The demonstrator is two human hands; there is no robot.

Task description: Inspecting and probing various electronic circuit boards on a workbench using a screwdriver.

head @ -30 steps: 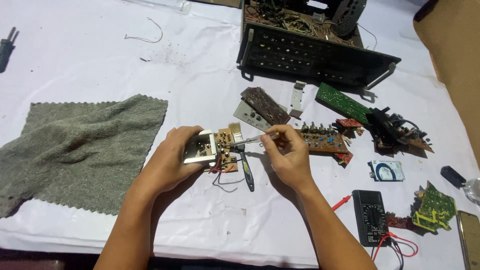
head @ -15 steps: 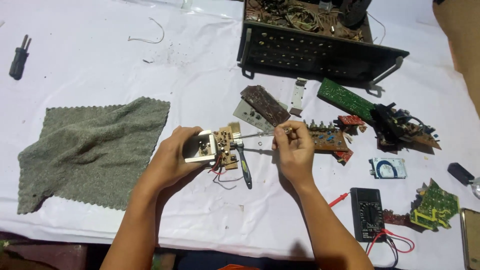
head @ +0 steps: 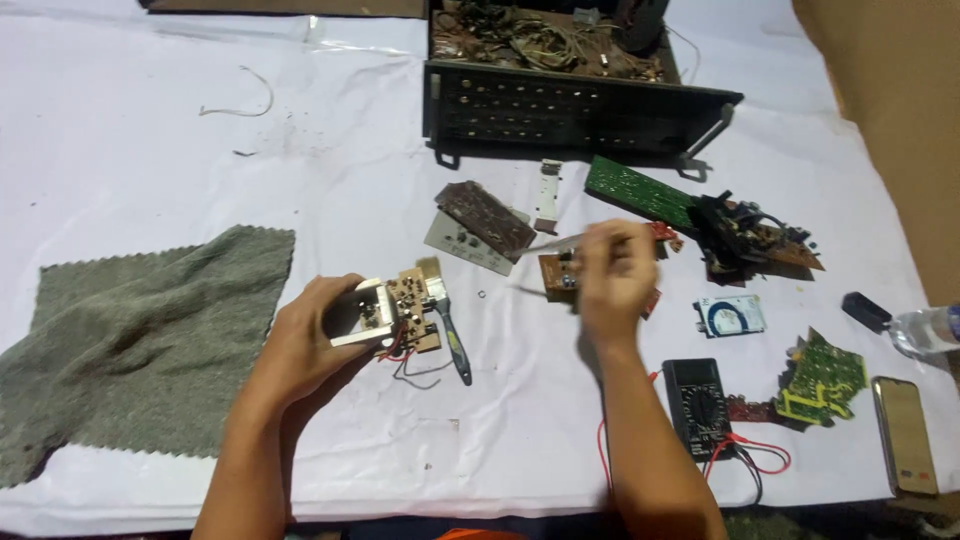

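My left hand (head: 310, 335) grips a small brown circuit board with a metal block on it (head: 392, 313), red and black wires hanging below. My right hand (head: 612, 278) is blurred, raised off the table right of that board, and pinches a thin silvery tool (head: 548, 243) that points left. A dark-handled tool (head: 452, 336) lies on the white sheet just right of the held board. Another brown board (head: 556, 274) lies partly under my right hand.
A grey cloth (head: 130, 340) covers the left. An open dark chassis (head: 570, 90) stands at the back. Green boards (head: 636, 190), a black multimeter with red leads (head: 702, 405), a phone (head: 905, 433) and a bottle (head: 925, 328) lie on the right.
My right hand has pulled away from the held board to the right and up, carrying the thin tool. The left hand keeps the board in place.
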